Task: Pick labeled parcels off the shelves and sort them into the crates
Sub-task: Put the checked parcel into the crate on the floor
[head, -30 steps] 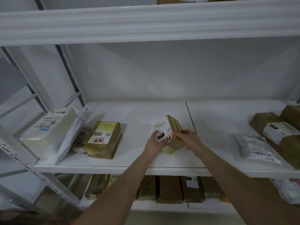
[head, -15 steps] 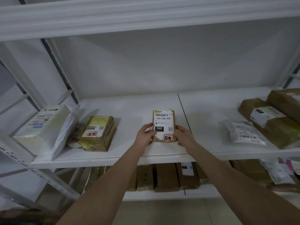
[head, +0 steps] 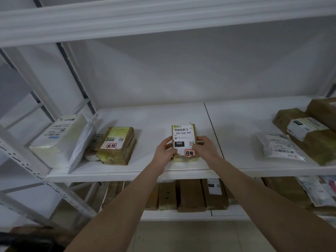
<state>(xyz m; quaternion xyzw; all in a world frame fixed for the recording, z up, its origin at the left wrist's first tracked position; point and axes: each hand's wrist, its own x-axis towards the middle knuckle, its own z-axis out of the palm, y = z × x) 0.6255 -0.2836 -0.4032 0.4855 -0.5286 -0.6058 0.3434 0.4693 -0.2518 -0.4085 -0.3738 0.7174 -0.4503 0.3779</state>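
1. Surroundings: the white shelf board (head: 154, 115) carries two groups of goods, with the held parcel (head: 183, 132) between them and apart from both.
2. At 9 o'clock from the held parcel lies a brown taped parcel (head: 116, 144). Further out at 9 o'clock are a white wrapped parcel (head: 58, 137), a pale bag (head: 81, 142) leaning on it, and a small flat packet (head: 93, 142), mostly hidden between the bag and the brown parcel.
3. At 3 o'clock lies a white mailer bag (head: 278, 148). Beyond it are a brown labelled box (head: 305, 133) and a second brown box (head: 323, 110) at the frame edge.
4. At 6 o'clock, on the lower shelf (head: 181, 214), brown cartons (head: 190, 195) stand in a row; the forearms cover part of the row, so the count cannot be given.
5. Nothing stands between the held parcel and the front edge of the board.
6. Position: the held parcel sits near the front middle of the board. Whether it rests on the board or is lifted cannot be told.
7. Orientation: the label faces up. The long axis runs 12 to 6 o'clock, with the barcode end at 12 o'clock.
8. Left hand (head: 164, 151): curled round the parcel's 9 o'clock edge, thumb on the label.
9. Right hand (head: 206, 150): curled round the 3 o'clock edge, thumb on the label.
10. Count: one held parcel, two hands, four items in the left group, three in the right.
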